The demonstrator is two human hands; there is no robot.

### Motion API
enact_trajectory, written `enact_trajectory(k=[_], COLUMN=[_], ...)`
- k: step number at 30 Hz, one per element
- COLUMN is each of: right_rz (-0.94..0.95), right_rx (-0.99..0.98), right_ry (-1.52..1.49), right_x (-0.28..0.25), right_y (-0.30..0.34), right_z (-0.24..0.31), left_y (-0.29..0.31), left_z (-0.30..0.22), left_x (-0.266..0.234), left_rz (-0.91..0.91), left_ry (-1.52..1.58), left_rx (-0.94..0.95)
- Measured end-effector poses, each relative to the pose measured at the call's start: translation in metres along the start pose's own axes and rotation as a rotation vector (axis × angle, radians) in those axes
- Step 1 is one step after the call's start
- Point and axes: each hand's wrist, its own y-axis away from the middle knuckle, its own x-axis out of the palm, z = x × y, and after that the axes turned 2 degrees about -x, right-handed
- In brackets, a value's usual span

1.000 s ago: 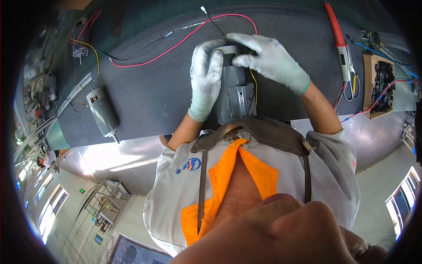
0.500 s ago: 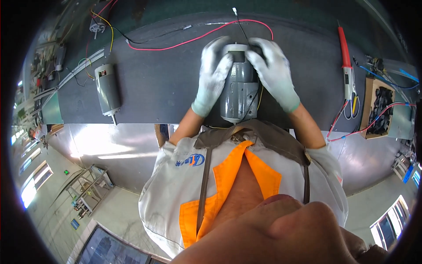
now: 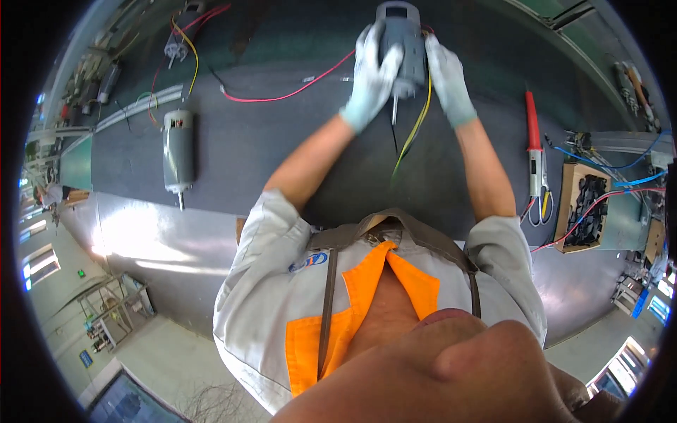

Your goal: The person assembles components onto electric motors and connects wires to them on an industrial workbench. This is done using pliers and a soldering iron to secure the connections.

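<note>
A grey cylindrical electric motor [image 3: 405, 60] is at the far side of the bench, its thin metal shaft [image 3: 395, 111] pointing toward me. My left hand [image 3: 374, 77], in a white glove, grips its left side, with the thumb across the casing. Gloved too, my right hand [image 3: 448, 79] is closed against the motor's right side; its fingertips are partly hidden. Yellow and dark lead wires [image 3: 422, 116] hang between the motor and that hand, trailing toward me.
On the left lies another grey motor [image 3: 179, 151]; a smaller wired motor [image 3: 175, 49] sits behind it. A red wire [image 3: 289, 97] crosses the bench. To the right are a red-handled soldering iron [image 3: 532, 130], scissors [image 3: 544, 206] and a cardboard box [image 3: 568, 211] of black parts.
Both hands have moved the motor away from me, from the near edge toward the far side. Its shaft now shows at the near end, and its wires trail toward me.
</note>
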Motion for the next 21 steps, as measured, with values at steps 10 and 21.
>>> enact_trajectory(k=[10,21], right_rz=[0.361,0.148], right_rx=[0.483,0.017], right_ry=[-1.024,-0.026], right_x=[0.026,-0.112], right_y=[0.036,0.177], right_z=[0.006,0.032], left_y=[-0.037,0.122], left_z=[0.054,-0.11], left_x=[0.003,-0.111], left_rz=[0.122,0.221], left_ry=[0.664,0.615], left_rx=[-0.547,-0.897])
